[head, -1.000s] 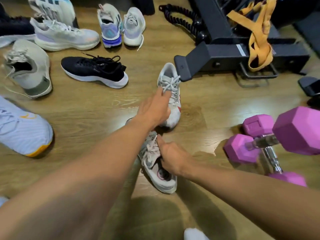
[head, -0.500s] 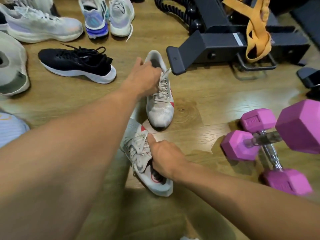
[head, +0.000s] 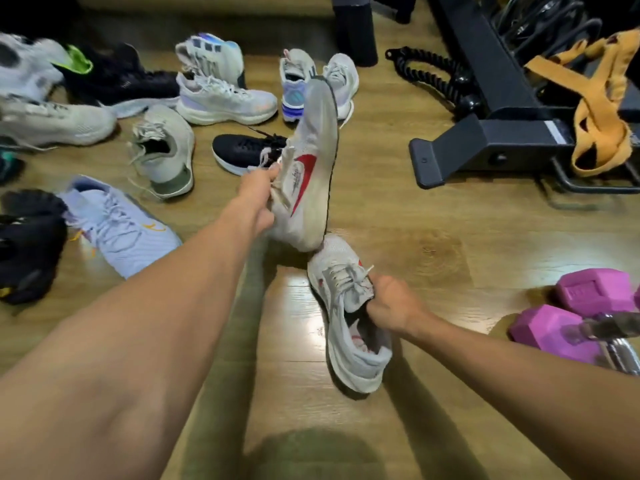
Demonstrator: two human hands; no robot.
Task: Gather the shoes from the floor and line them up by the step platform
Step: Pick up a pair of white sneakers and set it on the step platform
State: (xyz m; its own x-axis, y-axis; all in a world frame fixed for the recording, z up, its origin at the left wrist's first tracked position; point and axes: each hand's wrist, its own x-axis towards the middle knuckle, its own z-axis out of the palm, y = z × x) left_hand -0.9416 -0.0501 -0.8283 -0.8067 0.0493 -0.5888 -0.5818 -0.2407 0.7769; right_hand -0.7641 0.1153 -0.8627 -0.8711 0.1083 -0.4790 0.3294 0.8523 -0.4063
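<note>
L hand (head: pixel 258 199) grips red-swoosh shoe (head: pixel 308 174) at collar, tilted on side, sole showing, off floor. R hand (head: pixel 393 306) fingers curled in collar of its mate (head: pixel 349 317), toe touching first shoe. Other shoes (head: pixel 221 98) scattered behind; dumbbells (head: pixel 575 317) at right.

Bare forearms (head: pixel 156 323) lead to the left hand (head: pixel 258 199) and right hand (head: pixel 393 304)

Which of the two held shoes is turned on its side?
The far shoe, in the left hand: swoosh side up. The near shoe sits laces-up.
</note>
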